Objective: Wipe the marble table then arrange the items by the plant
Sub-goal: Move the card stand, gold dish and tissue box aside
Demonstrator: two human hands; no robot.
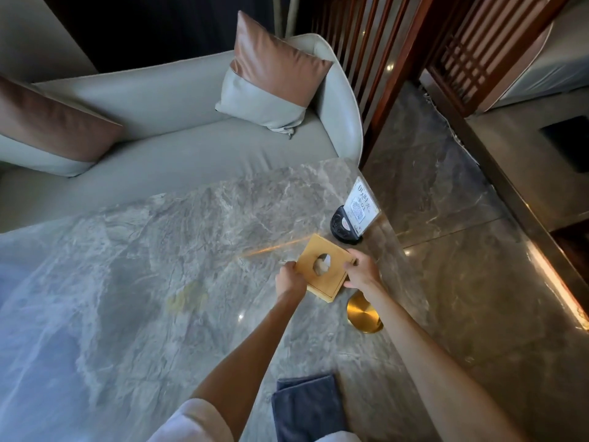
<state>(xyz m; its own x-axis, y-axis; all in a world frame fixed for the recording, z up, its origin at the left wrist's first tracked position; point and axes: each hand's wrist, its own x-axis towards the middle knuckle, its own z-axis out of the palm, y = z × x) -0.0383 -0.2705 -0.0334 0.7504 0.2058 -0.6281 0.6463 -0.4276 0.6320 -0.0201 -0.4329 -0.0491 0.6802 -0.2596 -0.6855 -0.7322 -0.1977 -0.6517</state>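
Note:
A square gold tissue box [331,275] with a round hole in its top sits near the right edge of the grey marble table [159,266]. My left hand [288,277] grips its left side and my right hand [361,269] grips its right side. Just beyond it stand a black round device [341,228] and a clear sign holder [361,204] with a printed card. A round gold coaster-like disc [363,315] lies at the table's right edge, under my right forearm. A folded dark blue cloth [307,406] lies at the near edge. No plant is in view.
A pale grey sofa [178,132] with brown-and-grey cushions [271,74] runs along the table's far side. A wooden slatted screen [398,59] stands at the back right. Polished stone floor [462,250] lies to the right of the table.

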